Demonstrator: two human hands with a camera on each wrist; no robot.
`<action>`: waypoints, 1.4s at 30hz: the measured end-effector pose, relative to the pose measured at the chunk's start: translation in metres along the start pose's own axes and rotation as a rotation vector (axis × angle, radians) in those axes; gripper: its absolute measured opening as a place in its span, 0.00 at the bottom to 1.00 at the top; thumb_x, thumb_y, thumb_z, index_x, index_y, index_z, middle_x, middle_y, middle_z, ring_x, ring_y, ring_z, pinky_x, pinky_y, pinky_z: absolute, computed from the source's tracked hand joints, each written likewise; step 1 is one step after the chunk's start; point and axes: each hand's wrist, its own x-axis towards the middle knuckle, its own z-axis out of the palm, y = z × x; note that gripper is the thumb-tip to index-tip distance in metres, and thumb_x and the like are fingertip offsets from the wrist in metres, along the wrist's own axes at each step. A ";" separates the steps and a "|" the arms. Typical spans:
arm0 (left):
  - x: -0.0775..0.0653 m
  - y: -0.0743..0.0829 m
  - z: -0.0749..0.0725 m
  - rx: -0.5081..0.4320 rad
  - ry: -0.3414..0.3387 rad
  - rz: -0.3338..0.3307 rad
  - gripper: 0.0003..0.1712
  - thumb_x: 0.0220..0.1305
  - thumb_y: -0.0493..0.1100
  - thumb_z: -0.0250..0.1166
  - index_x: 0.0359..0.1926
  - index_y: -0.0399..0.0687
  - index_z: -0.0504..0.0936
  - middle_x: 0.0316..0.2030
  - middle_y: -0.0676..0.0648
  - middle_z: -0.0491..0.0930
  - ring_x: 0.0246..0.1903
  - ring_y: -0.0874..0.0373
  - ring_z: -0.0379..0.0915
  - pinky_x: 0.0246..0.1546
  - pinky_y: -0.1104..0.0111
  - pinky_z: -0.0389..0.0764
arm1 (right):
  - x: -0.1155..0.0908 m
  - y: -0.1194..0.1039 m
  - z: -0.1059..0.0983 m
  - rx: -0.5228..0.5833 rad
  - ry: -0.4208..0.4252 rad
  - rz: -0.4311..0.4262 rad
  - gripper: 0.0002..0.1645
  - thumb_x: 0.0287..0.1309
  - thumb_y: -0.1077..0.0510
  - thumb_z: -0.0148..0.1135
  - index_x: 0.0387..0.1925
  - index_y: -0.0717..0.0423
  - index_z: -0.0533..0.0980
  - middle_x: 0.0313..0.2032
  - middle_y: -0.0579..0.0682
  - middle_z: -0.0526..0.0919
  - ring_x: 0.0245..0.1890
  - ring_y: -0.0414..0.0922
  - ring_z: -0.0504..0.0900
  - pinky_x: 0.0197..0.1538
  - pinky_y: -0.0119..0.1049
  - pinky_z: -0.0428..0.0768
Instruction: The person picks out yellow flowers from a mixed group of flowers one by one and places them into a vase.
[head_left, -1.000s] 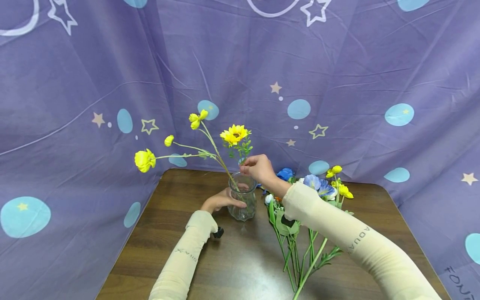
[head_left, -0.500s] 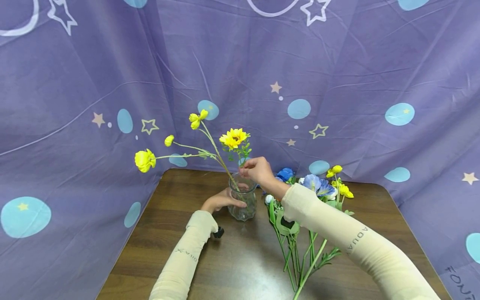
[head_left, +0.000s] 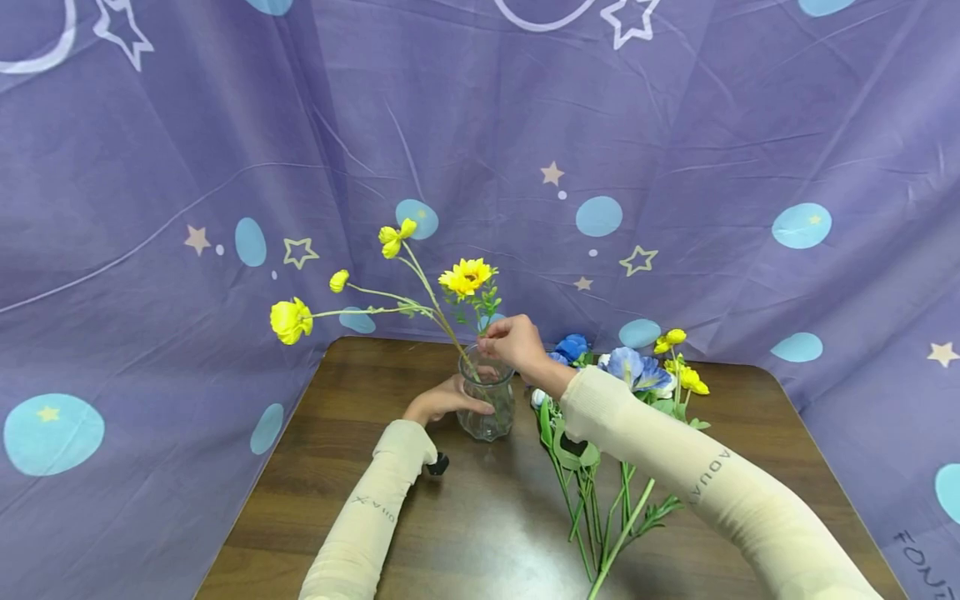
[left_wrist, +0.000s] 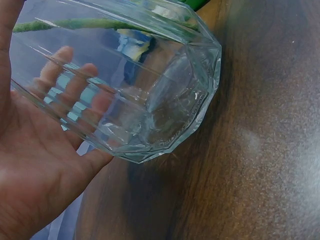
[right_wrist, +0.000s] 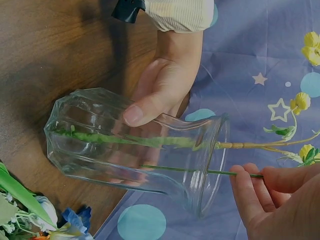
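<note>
A clear faceted glass vase (head_left: 492, 421) stands near the back middle of the table. My left hand (head_left: 448, 398) grips its side, the thumb across the front and the fingers seen through the glass in the left wrist view. Inside leans a branched stem of yellow flowers (head_left: 291, 322), its blooms spreading to the left. Over the rim, my right hand (head_left: 516, 343) pinches the thin green stem (right_wrist: 220, 172) of a sunflower (head_left: 467, 277) between thumb and fingers. In the right wrist view that stem passes through the vase mouth, its lower end partway down inside the glass.
Right of the vase lies a pile of artificial flowers: blue blooms (head_left: 630, 367), yellow blooms (head_left: 686, 377) and green stems (head_left: 581, 508). My right forearm passes over part of it. A purple curtain (head_left: 480, 125) hangs behind the wooden table (head_left: 480, 533).
The sunflower and my right hand have come down slightly toward the vase, mostly between the first two frames. My left hand keeps its hold on the vase.
</note>
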 end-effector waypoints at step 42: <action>-0.002 0.001 0.000 -0.017 -0.006 -0.029 0.47 0.58 0.36 0.75 0.76 0.48 0.63 0.74 0.40 0.66 0.69 0.45 0.67 0.69 0.53 0.72 | 0.011 0.010 -0.006 -0.392 -0.046 -0.044 0.05 0.58 0.64 0.70 0.32 0.64 0.88 0.27 0.58 0.90 0.31 0.53 0.89 0.32 0.29 0.81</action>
